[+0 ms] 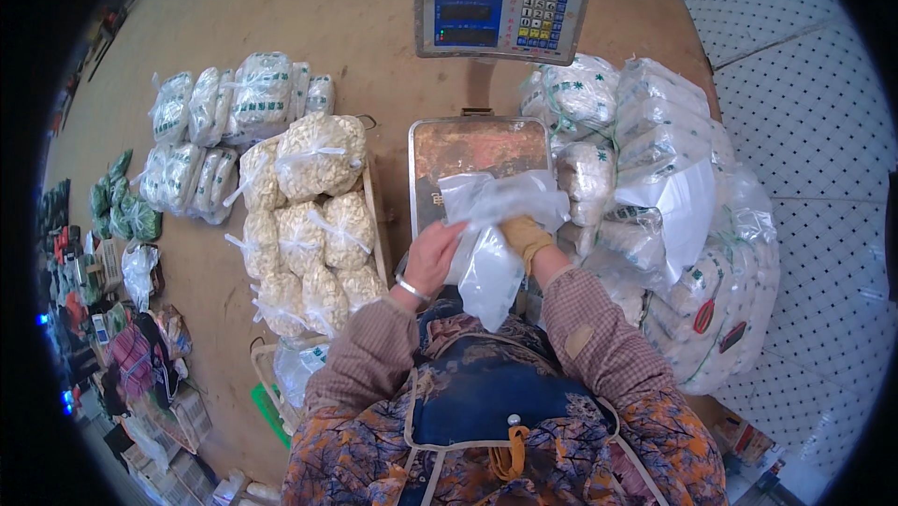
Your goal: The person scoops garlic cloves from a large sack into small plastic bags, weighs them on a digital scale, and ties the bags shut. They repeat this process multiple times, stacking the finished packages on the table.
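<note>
A translucent white plastic bag (494, 264) hangs between my hands, in front of the scale and partly over its near edge. The fingers of my left hand (433, 253), bare with a silver bracelet at the wrist, pinch its left edge. My right hand (526, 241), in a tan glove, grips the plastic from the other side; its fingertips are partly hidden. Blurred plastic film spreads above the glove. Behind it, the worn metal platform (480, 145) of an electronic scale is partly covered. The scale's display (501, 13) stands beyond, lit with red digits.
Left of the scale, a crate (375, 225) holds several tied clear bags of pale pieces (319, 155). Printed packs (259, 95) sit farther left, near green bundles (130, 215). Large wrapped packs (663, 127) crowd the right side, with red-handled scissors (704, 316) and a phone-like object (733, 337) on top.
</note>
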### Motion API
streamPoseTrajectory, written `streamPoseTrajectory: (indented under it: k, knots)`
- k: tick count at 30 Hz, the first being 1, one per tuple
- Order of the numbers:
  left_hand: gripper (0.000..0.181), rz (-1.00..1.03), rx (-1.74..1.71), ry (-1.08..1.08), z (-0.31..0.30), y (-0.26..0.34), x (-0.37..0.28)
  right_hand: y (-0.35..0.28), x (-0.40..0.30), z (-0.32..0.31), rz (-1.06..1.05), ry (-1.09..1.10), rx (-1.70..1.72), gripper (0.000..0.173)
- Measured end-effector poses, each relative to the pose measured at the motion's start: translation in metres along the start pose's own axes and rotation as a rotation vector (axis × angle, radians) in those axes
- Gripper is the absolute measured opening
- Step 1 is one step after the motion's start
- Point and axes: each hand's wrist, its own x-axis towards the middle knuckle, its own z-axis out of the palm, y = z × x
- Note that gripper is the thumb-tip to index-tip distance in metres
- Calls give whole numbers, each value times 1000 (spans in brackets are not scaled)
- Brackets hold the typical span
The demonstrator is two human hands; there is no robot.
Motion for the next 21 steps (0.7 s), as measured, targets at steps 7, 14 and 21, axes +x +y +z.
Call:
streamPoseTrajectory:
  k: [7,14,21]
  knots:
    - [33,-37,190,-108,2,-38,-72,48,-4,-3,83,-392,-215,35]
    - [32,-79,389,118,18,-21,-64,-27,-81,-109,25,-47,165,43]
    - [41,-188,292,62,27,-51,-67,19,-48,-90,297,168,171,47]
